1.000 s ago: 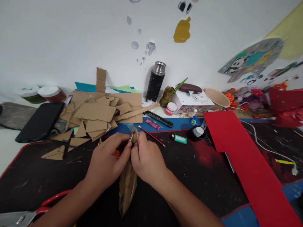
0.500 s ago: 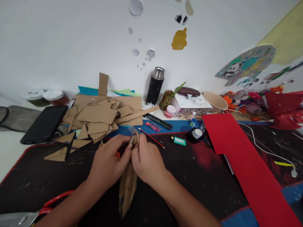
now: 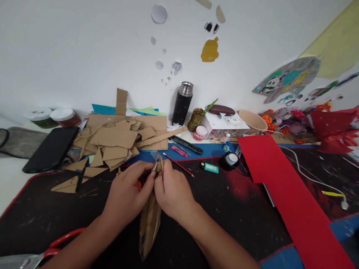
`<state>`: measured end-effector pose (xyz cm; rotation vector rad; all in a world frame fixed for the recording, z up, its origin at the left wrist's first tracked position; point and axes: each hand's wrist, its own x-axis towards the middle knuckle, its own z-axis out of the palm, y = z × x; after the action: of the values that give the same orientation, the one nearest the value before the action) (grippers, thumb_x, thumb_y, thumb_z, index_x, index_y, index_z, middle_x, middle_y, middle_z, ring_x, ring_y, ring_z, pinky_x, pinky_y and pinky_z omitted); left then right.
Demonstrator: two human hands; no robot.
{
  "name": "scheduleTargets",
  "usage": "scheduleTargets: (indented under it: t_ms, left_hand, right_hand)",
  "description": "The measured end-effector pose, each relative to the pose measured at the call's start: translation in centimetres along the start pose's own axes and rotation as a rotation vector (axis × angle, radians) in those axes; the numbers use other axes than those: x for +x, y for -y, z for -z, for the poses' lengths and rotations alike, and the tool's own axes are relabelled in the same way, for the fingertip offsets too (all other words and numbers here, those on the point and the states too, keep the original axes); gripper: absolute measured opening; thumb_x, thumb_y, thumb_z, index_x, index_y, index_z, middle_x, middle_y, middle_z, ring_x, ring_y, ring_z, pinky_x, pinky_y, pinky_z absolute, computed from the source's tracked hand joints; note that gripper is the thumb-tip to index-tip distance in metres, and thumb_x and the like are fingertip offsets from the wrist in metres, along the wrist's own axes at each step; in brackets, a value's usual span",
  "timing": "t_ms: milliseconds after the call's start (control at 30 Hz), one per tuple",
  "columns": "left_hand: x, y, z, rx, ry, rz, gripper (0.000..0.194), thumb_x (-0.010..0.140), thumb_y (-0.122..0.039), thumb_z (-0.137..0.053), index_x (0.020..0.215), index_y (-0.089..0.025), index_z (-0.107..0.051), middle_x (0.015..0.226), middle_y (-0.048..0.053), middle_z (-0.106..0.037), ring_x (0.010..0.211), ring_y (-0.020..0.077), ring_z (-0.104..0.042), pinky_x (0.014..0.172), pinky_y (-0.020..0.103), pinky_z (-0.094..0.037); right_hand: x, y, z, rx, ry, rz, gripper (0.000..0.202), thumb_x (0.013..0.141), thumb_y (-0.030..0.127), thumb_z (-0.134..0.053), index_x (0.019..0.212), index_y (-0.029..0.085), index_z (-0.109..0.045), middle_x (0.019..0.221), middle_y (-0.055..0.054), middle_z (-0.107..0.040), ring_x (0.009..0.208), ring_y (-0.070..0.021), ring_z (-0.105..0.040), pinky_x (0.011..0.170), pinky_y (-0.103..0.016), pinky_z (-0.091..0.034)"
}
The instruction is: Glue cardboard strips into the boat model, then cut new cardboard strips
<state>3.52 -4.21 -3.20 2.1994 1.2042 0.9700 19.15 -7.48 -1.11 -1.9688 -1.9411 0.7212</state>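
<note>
A long folded cardboard piece [image 3: 150, 228] stands between my hands over the dark mat, its narrow lower end pointing toward me. My left hand [image 3: 130, 190] is closed on the upper left edge of it, thumb and fingers pinched together. Opposite, my right hand [image 3: 174, 188] grips the upper right side with its fingers curled in. A strip of clear tape [image 3: 155, 155] sticks up at the top of the cardboard, by the left fingertips. Part of an orange object [image 3: 138, 185] shows behind my left hand, mostly hidden.
Cardboard scraps [image 3: 114, 138] pile up at the back left beside a black phone [image 3: 52, 149]. Red-handled scissors [image 3: 50, 252] lie under my left forearm. A red pencil [image 3: 179, 164], a green lighter [image 3: 209, 167], a black flask [image 3: 183, 104] and red card [image 3: 288, 198] lie or stand beyond and rightward.
The view has shifted slightly, so everything sits a little lower and further left. Both hands keep their hold on the cardboard, with hardly any movement.
</note>
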Motion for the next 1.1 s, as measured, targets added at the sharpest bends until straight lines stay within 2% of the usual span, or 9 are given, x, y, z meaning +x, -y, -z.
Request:
scheduleTargets:
  t_ms: [433, 700, 1100]
  left_hand:
    - [-0.27, 0.34, -0.4, -0.022, -0.026, 0.011, 0.021, 0.101, -0.033, -0.058, 0.105, -0.022, -0.076, 0.1, 0.005, -0.082, 0.088, 0.0239, -0.077, 0.082, 0.037, -0.061]
    - [-0.28, 0.54, -0.52, -0.046, -0.003, 0.008, 0.02, 0.101, -0.032, -0.059, 0.106, -0.022, -0.076, 0.099, 0.004, -0.08, 0.088, 0.0238, -0.076, 0.083, 0.037, -0.059]
    - [-0.13, 0.26, -0.59, -0.132, -0.025, 0.042, 0.016, 0.099, -0.031, -0.062, 0.099, -0.025, -0.077, 0.091, 0.0, -0.079, 0.081, 0.0207, -0.073, 0.076, 0.032, -0.056]
  right_hand:
    - [0.03, -0.11, -0.26, -0.015, 0.005, 0.006, 0.015, 0.107, 0.022, -0.046, 0.119, 0.016, -0.052, 0.1, -0.015, -0.08, 0.086, -0.0312, -0.077, 0.065, -0.036, -0.037]
    - [0.12, -0.18, -0.25, -0.034, 0.017, 0.003, 0.017, 0.107, 0.022, -0.044, 0.12, 0.015, -0.053, 0.099, -0.016, -0.079, 0.086, -0.0314, -0.076, 0.065, -0.036, -0.036]
    - [0.17, -0.02, -0.16, -0.035, 0.036, -0.032, 0.017, 0.108, 0.022, -0.045, 0.121, 0.015, -0.053, 0.1, -0.016, -0.08, 0.087, -0.0313, -0.076, 0.065, -0.036, -0.036]
